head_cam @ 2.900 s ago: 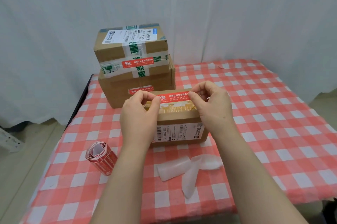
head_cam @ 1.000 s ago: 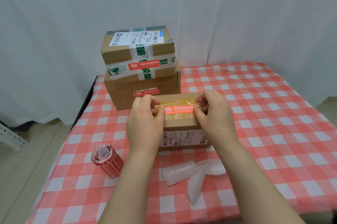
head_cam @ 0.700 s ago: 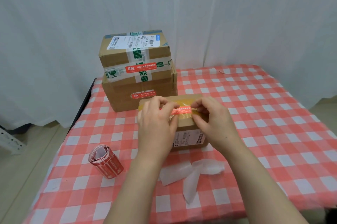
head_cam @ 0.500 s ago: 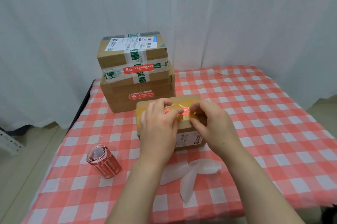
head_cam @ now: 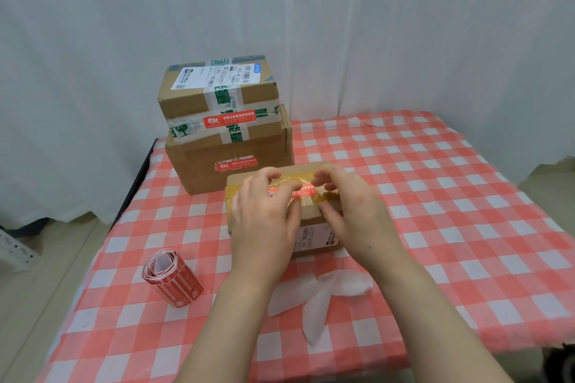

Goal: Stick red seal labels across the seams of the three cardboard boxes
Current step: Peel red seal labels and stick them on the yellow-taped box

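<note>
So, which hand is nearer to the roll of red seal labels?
Left. The left hand sits right of the label roll, beyond it; the right hand is farther right.

Noted: the tablecloth is a coral-red and white check; the curtain is plain white. The top box is brown cardboard, with white tape printed green, a white shipping label printed black, and a red upper seal label with white characters. The middle box is brown, its middle seal label red with white lettering. The near box is brown under glossy yellowish tape, its near seal label red. The label roll is red outside and white inside. The backing strips are translucent white.
</note>
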